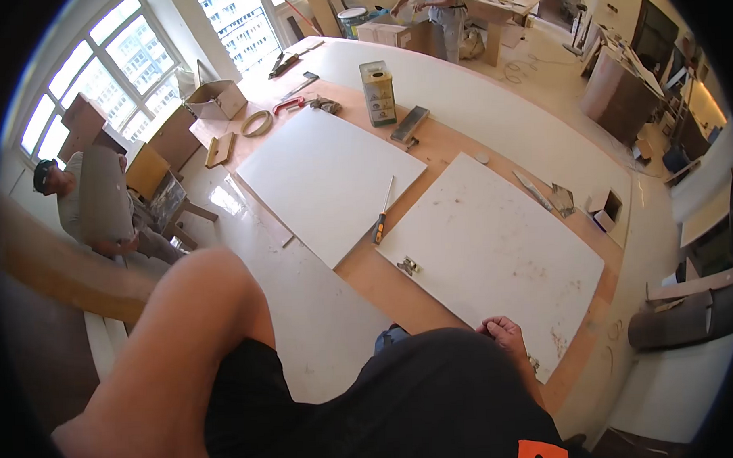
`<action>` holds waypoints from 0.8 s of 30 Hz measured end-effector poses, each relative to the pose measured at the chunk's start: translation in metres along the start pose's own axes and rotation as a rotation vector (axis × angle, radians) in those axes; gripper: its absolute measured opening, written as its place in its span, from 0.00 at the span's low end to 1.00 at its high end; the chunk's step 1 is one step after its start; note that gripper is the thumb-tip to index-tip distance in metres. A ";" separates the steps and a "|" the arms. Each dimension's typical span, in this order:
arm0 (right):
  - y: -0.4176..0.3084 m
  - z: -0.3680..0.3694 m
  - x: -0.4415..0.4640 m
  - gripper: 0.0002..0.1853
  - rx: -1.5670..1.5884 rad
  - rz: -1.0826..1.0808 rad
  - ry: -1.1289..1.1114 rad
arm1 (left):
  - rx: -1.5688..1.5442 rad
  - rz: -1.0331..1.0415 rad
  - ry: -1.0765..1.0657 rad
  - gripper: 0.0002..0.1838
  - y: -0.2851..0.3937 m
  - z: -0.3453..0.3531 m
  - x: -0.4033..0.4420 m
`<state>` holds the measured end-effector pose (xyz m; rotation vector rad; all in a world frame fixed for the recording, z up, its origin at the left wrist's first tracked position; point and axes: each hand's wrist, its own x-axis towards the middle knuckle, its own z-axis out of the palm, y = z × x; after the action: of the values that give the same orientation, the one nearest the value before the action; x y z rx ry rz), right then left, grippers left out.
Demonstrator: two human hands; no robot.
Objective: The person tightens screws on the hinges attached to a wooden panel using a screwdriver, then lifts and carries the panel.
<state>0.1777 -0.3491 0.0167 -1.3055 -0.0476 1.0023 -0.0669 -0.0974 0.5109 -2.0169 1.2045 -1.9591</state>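
Note:
My right hand point(506, 335) is at the near edge of the right white panel point(496, 241), fingers curled together; anything between them is too small to make out. Just below it, partly behind my forearm, sits a metal hinge point(534, 364). Another hinge point(408, 265) is on the panel's left corner. My left arm is bent with its elbow raised at the left, and its hand does not show. A screwdriver point(380, 228) with an orange and black handle rests on the right edge of the left white panel point(324, 178).
The wooden worktable point(368, 269) bears a metal can point(378, 95), a dark block point(410, 124), a tape roll point(257, 124), a red clamp point(289, 105) and a putty knife point(563, 199). One person point(70, 191) holds a board at left; another point(446, 16) stands behind the table.

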 end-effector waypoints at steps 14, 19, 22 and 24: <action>0.034 -0.030 0.006 0.11 -0.662 -0.258 0.343 | -0.158 -2.226 -0.518 0.09 0.195 0.183 -0.476; 0.059 -0.099 -0.025 0.18 -1.366 -0.595 0.898 | -0.582 -2.357 -0.873 0.16 0.246 0.182 -0.449; 0.059 -0.124 -0.046 0.25 -1.438 -0.348 1.059 | -0.414 -2.165 -0.876 0.17 0.239 0.188 -0.457; 0.070 -0.138 -0.045 0.27 -1.333 -0.201 1.076 | -0.323 -2.017 -0.861 0.17 0.233 0.195 -0.466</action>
<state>0.1855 -0.4893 -0.0630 -2.8341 -0.0149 -0.1659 0.0556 -0.0784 -0.0316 -3.8503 -1.3354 -0.1770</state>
